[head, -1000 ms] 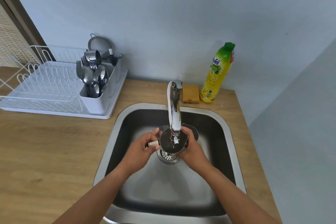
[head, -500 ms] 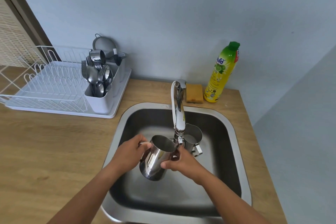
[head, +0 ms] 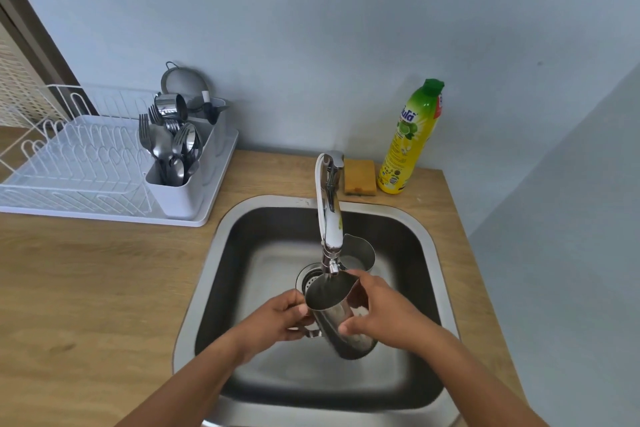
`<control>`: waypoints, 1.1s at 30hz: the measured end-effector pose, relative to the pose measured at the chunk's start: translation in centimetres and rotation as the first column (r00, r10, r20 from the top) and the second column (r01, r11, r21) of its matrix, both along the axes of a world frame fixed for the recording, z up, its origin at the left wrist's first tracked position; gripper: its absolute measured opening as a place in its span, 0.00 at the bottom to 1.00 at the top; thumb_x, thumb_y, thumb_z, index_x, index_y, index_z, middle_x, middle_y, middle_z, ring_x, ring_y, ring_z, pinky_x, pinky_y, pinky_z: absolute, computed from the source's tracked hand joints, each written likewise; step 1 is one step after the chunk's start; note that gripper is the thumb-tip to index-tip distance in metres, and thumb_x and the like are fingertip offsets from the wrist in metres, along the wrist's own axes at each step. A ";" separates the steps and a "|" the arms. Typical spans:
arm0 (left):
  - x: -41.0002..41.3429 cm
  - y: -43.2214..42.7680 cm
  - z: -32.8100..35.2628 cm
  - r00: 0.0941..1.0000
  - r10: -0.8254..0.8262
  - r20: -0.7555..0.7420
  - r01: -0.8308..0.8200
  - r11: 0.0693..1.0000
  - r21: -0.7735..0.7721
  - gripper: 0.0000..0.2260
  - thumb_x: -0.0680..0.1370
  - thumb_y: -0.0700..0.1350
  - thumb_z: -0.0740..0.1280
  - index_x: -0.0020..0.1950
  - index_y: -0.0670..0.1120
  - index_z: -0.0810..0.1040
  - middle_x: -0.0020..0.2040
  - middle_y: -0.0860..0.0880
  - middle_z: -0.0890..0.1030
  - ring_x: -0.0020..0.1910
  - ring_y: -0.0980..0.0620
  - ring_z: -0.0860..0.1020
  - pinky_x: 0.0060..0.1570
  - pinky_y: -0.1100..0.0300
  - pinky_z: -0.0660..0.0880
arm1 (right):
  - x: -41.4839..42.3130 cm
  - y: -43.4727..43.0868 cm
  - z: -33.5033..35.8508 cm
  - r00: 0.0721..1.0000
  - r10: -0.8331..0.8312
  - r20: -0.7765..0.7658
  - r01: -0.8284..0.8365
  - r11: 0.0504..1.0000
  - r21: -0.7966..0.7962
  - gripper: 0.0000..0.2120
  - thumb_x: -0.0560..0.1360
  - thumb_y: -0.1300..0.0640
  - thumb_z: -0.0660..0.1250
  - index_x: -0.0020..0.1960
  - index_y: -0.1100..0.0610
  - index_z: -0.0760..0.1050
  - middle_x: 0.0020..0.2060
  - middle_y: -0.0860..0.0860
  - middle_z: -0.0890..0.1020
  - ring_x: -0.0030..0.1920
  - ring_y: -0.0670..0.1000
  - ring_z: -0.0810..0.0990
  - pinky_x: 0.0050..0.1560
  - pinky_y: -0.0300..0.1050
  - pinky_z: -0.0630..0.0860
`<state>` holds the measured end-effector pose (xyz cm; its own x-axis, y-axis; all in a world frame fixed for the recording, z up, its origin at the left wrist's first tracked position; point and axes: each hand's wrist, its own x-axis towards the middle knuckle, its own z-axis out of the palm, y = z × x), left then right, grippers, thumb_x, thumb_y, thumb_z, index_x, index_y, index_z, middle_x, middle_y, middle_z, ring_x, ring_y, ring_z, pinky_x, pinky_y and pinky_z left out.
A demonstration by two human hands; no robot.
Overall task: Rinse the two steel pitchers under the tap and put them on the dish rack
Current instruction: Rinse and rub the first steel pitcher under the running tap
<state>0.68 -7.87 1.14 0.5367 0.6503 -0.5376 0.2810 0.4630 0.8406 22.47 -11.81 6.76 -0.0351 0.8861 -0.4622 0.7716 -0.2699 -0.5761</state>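
A: Hands?
B: My left hand [head: 277,317] grips the handle of the near steel pitcher [head: 341,319]; my right hand [head: 379,317] clasps its side. It's tilted over the sink [head: 221,253], rim at the tap [head: 329,218].
A: Second pitcher [head: 360,255]?
B: Upright in the basin behind. Dish rack [head: 83,170] sits far left.

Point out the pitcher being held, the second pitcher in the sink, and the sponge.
held pitcher [head: 349,333]: head view, on its steel side wall.
second pitcher [head: 363,251]: head view, on its inner wall behind the tap.
sponge [head: 360,177]: head view, on its yellow top face.
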 end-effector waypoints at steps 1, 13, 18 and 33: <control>0.3 -0.1 -0.1 1.000 -0.018 0.003 0.018 1.000 0.000 0.04 0.83 0.41 0.59 0.55 0.43 0.72 0.58 0.39 0.81 0.59 0.47 0.80 0.59 0.57 0.77 | 0.1 -0.1 0.5 0.998 0.023 0.052 -0.024 0.999 0.022 0.46 0.65 0.45 0.78 0.76 0.41 0.57 0.63 0.44 0.72 0.62 0.47 0.75 0.65 0.47 0.75; 2.1 1.1 0.5 0.993 0.120 -0.014 -0.111 0.952 0.285 0.01 0.78 0.35 0.65 0.47 0.38 0.76 0.38 0.50 0.80 0.40 0.54 0.76 0.49 0.58 0.75 | 0.5 0.9 0.7 0.927 0.037 0.374 -0.180 0.917 0.355 0.40 0.72 0.54 0.75 0.76 0.41 0.57 0.72 0.44 0.67 0.71 0.49 0.66 0.71 0.49 0.61; 1.2 1.9 0.5 0.968 0.187 -0.167 -0.085 0.871 0.485 0.03 0.77 0.41 0.69 0.43 0.47 0.78 0.42 0.55 0.84 0.44 0.54 0.80 0.52 0.51 0.76 | 0.1 1.8 -2.2 0.981 -0.033 0.189 -0.047 0.913 0.406 0.37 0.71 0.56 0.75 0.73 0.41 0.61 0.71 0.41 0.71 0.70 0.48 0.69 0.68 0.46 0.63; -1.0 2.8 5.9 0.659 0.311 -0.685 0.449 0.568 0.690 0.06 0.81 0.51 0.59 0.56 0.55 0.74 0.54 0.57 0.80 0.41 0.55 0.77 0.32 0.66 0.64 | -3.8 3.2 -6.0 0.900 -0.181 -0.397 0.216 0.975 0.045 0.37 0.60 0.55 0.81 0.63 0.36 0.68 0.59 0.46 0.81 0.60 0.50 0.80 0.63 0.53 0.78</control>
